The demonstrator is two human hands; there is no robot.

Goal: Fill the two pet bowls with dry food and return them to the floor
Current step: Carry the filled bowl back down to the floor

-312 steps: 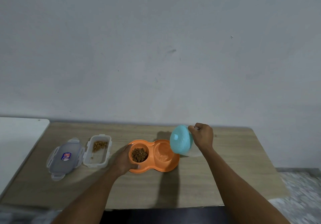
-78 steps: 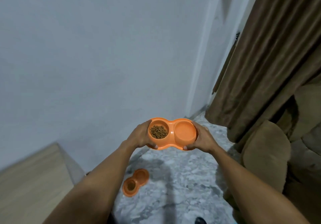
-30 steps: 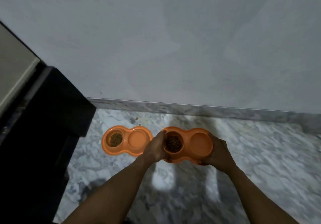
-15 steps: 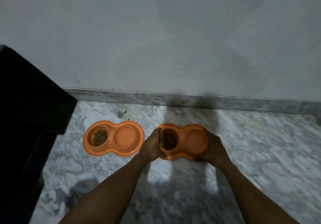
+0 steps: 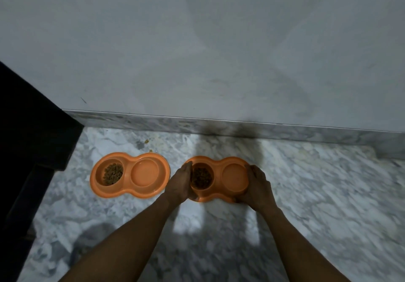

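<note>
Two bowls: both orange, each with two round cups side by side, both on the near side of the skirting (image 5: 219, 126) at the foot of the wall.
Held bowl (image 5: 234, 176): in front of the skirting's dark, smudged stretch, level, its long side parallel to the skirting; whether its base touches the floor (image 5: 328, 194) cannot be told.
Left hand (image 5: 177, 183): fingers curled round the held bowl's left end, gripping it beside the filled cup.
Right hand (image 5: 257, 183): fingers curled round the right end, gripping it at the bare cup.
Dry food (image 5: 201, 177): brown pellets in the held bowl's left cup.
Second bowl (image 5: 144, 173): flat on the floor, about as far from the skirting as the held bowl, just to its left and apart from it; pellets lie in its left cup.
Crumbs (image 5: 146, 141): a few loose bits between the second bowl and the skirting.
Dark furniture (image 5: 28, 150): at the skirting's left end, hiding it there.
</note>
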